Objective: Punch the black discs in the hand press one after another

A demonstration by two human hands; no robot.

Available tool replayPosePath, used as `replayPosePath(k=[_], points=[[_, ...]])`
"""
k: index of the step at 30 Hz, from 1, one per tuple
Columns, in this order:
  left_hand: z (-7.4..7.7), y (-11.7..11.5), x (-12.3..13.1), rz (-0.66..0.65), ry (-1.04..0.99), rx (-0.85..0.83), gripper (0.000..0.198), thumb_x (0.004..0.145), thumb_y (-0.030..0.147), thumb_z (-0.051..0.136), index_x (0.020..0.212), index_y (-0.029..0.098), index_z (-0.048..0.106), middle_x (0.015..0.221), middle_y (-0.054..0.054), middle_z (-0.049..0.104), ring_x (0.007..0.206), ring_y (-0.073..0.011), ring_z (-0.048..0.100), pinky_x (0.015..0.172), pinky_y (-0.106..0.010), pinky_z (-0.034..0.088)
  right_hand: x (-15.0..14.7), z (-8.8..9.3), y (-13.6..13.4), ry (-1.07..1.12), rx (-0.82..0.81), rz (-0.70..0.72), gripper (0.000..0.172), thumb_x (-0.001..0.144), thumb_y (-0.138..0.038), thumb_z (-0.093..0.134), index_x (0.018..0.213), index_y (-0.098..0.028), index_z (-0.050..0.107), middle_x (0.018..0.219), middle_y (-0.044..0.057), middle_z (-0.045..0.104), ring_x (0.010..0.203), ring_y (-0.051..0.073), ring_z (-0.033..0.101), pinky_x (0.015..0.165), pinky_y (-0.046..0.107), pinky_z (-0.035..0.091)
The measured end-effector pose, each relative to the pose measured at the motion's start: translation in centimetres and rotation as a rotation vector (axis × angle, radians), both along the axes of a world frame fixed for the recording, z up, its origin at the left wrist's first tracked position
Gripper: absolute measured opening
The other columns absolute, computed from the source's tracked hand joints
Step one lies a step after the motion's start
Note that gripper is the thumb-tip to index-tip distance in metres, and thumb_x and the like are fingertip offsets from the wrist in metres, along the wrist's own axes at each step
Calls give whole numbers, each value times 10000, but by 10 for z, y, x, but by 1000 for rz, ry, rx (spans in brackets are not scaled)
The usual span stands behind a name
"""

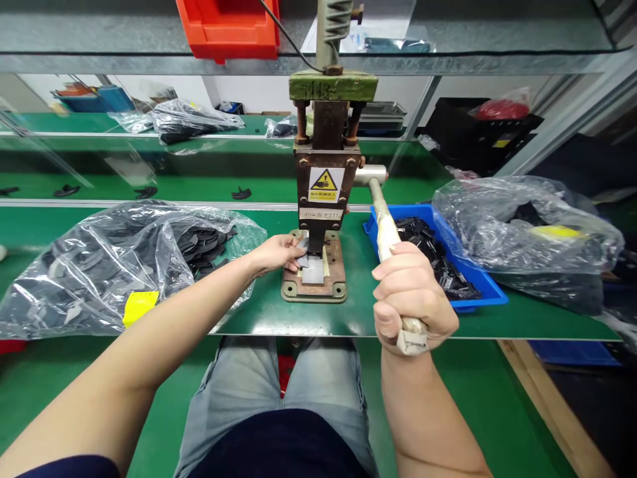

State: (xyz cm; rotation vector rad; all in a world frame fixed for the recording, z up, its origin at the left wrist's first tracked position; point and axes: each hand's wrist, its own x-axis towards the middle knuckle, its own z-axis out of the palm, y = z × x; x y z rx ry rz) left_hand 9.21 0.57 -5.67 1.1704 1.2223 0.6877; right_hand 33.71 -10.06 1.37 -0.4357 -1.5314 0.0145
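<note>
A hand-operated lever press (326, 159) stands on the green bench in front of me. My left hand (279, 253) pinches a flat dark grey plastic piece (302, 252) at the left side of the press's base plate (334, 287), under the ram. Its fingertips partly cover the piece. My right hand (413, 295) is wrapped around the tape-covered end of the press lever (386, 229), which slants down toward me. A pale pad (313, 271) lies on the base in front of the ram.
At left lies a clear bag of dark flat pieces (99, 259) with a yellow label. Right of the press, a blue tray (485, 292) holds black parts, beside another plastic bag (527, 232). An orange bin (231, 43) sits on the overhead shelf. Small black parts (241, 193) lie along the back.
</note>
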Motion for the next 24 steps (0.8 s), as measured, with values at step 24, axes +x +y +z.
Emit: replayPosePath(k=[24], points=[[40, -8, -45, -313, 229, 277, 267, 918, 420, 687, 1048, 188, 659, 940, -71, 746, 848, -181, 733, 748, -283, 577, 1, 6, 5, -9, 42, 6, 273, 835, -312, 712, 627, -237, 552, 600, -56, 626, 655, 170, 672, 874, 526, 586]])
